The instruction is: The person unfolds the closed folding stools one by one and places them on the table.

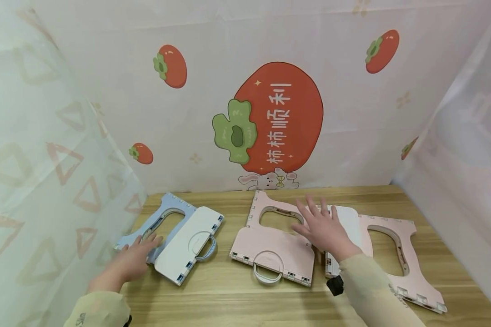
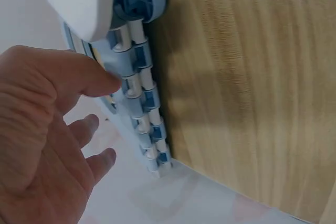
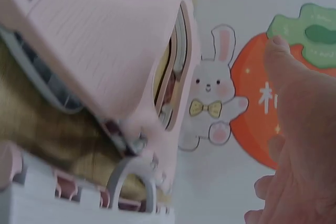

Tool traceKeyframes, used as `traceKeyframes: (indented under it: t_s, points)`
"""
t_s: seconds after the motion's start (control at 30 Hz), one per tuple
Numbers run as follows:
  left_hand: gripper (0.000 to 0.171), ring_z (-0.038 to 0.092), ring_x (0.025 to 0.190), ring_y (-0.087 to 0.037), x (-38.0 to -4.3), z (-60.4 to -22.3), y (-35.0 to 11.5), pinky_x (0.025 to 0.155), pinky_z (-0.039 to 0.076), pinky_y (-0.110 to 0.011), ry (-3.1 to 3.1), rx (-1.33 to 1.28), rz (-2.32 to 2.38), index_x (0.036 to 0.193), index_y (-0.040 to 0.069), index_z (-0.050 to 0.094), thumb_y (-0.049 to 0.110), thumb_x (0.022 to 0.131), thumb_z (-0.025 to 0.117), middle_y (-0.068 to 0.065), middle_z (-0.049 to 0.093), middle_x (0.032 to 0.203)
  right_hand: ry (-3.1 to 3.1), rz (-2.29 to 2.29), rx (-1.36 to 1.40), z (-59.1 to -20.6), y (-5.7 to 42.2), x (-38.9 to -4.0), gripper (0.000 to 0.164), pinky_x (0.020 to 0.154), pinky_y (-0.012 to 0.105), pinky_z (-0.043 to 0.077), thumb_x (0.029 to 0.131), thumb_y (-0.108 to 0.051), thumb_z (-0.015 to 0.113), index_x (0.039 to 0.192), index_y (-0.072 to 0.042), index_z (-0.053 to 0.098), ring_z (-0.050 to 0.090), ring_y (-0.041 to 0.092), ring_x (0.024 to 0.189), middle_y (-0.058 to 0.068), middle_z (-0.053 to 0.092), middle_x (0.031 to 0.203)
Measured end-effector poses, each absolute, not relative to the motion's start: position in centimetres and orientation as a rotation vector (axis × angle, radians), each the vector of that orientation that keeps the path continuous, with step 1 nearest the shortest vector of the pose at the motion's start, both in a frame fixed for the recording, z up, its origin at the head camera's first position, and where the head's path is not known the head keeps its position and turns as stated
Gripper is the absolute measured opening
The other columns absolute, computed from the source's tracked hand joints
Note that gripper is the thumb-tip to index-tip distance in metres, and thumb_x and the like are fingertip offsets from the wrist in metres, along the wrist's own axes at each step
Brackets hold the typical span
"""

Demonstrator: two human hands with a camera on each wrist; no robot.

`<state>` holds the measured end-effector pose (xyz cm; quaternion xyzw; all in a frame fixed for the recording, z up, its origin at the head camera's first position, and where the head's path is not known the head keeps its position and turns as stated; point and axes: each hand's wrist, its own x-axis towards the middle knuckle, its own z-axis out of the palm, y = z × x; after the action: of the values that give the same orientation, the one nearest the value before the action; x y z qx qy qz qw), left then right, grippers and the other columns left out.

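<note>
Three folding stools lie folded flat on a wooden table. At the left is a blue and white folding stool (image 1: 188, 245) with a blue loop handle (image 1: 207, 250). My left hand (image 1: 132, 261) is at its near left side, fingers spread; in the left wrist view the thumb (image 2: 100, 80) lies beside its hinged edge (image 2: 137, 85), and I cannot tell whether they touch. A pink folding stool (image 1: 274, 250) with a loop handle lies in the middle. Beside it is a pink and white folding stool (image 1: 409, 254). My right hand (image 1: 327, 229), fingers spread, hovers over where these two meet, holding nothing.
The wooden table (image 1: 229, 304) runs up to a white back sheet (image 1: 196, 113) printed with red persimmons and a rabbit. Sheets also hang along the left side (image 1: 57, 190) and the right side (image 1: 462, 168).
</note>
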<state>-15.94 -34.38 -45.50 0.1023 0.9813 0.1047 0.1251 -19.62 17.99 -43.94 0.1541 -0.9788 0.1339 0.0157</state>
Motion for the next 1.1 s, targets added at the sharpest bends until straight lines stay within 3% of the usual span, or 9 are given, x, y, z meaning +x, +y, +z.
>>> traceKeyframes:
  t_s: [0.13, 0.27, 0.47, 0.63, 0.83, 1.03, 1.07, 1.1]
  points:
    - [0.08, 0.024, 0.14, -0.065, -15.6, -46.5, -34.6, 0.105, 0.021, -0.084, 2.827, 0.288, 0.265, 0.151, 0.002, 0.047, -0.017, 0.074, 0.052, -0.03, 0.038, 0.156, -3.039, 0.445, 0.546, -43.9, 16.1, -19.7, 0.077, 0.118, 0.075, 0.009, 0.101, -0.052, 0.057, 0.163, -0.018, 0.027, 0.009, 0.057, 0.15, 0.019, 0.017, 0.169]
    - [0.073, 0.027, 0.14, -0.063, -15.5, -47.3, -34.6, 0.106, 0.025, -0.082, 2.854, 0.245, 0.242, 0.151, 0.003, 0.048, -0.015, 0.08, 0.05, -0.026, 0.045, 0.153, -3.071, 0.537, 0.603, -43.8, 14.3, -19.9, 0.078, 0.121, 0.07, 0.009, 0.102, -0.053, 0.056, 0.164, -0.021, 0.024, 0.007, 0.054, 0.152, 0.018, 0.014, 0.17]
    - [0.056, 0.044, 0.128, -0.065, -15.5, -48.1, -34.3, 0.098, 0.041, -0.076, 2.962, 0.254, 0.203, 0.141, 0.002, 0.058, -0.012, 0.088, 0.048, -0.033, 0.055, 0.14, -3.105, 0.605, 0.718, -44.0, 11.6, -20.2, 0.078, 0.121, 0.067, 0.018, 0.102, -0.054, 0.055, 0.165, -0.024, 0.021, 0.008, 0.049, 0.154, 0.014, 0.013, 0.171]
    - [0.046, 0.054, 0.124, -0.057, -15.5, -48.5, -33.6, 0.104, 0.043, -0.067, 3.015, 0.339, 0.199, 0.131, -0.002, 0.064, -0.012, 0.088, 0.05, -0.033, 0.062, 0.13, -3.107, 0.641, 0.853, -44.6, 9.3, -20.2, 0.076, 0.12, 0.065, 0.026, 0.103, -0.05, 0.055, 0.165, -0.021, 0.021, 0.016, 0.047, 0.153, 0.014, 0.015, 0.17]
    - [0.041, 0.065, 0.107, -0.048, -15.5, -48.5, -32.9, 0.093, 0.052, -0.062, 3.017, 0.368, 0.208, 0.128, -0.001, 0.066, -0.009, 0.088, 0.058, -0.025, 0.069, 0.115, -3.09, 0.813, 1.015, -45.6, 6.7, -20.1, 0.072, 0.123, 0.058, 0.026, 0.106, -0.041, 0.055, 0.164, -0.013, 0.024, 0.02, 0.044, 0.153, 0.016, 0.022, 0.169]
    - [0.037, 0.069, 0.096, -0.039, -15.7, -48.4, -32.4, 0.084, 0.056, -0.058, 3.0, 0.377, 0.235, 0.123, 0.003, 0.067, -0.003, 0.087, 0.067, -0.014, 0.073, 0.104, -3.108, 1.031, 1.02, -46.6, 4.4, -19.9, 0.073, 0.125, 0.045, 0.025, 0.106, -0.038, 0.057, 0.165, -0.016, 0.021, 0.022, 0.025, 0.156, 0.007, 0.024, 0.169]
    - [0.035, 0.069, 0.093, -0.037, -15.7, -48.3, -32.3, 0.08, 0.057, -0.057, 2.996, 0.378, 0.233, 0.121, 0.004, 0.067, -0.002, 0.086, 0.069, -0.013, 0.073, 0.101, -3.103, 1.071, 1.01, -46.8, 4.0, -19.8, 0.074, 0.125, 0.043, 0.026, 0.105, -0.039, 0.058, 0.165, -0.016, 0.021, 0.025, 0.022, 0.155, 0.006, 0.025, 0.169]
    - [0.033, 0.069, 0.089, -0.035, -15.8, -48.3, -32.2, 0.076, 0.057, -0.055, 2.997, 0.385, 0.229, 0.118, 0.005, 0.068, -0.001, 0.085, 0.07, -0.01, 0.072, 0.097, -3.097, 1.098, 1.009, -46.9, 3.7, -19.8, 0.075, 0.122, 0.039, 0.033, 0.104, -0.038, 0.06, 0.164, -0.015, 0.021, 0.038, 0.018, 0.148, 0.006, 0.039, 0.162]
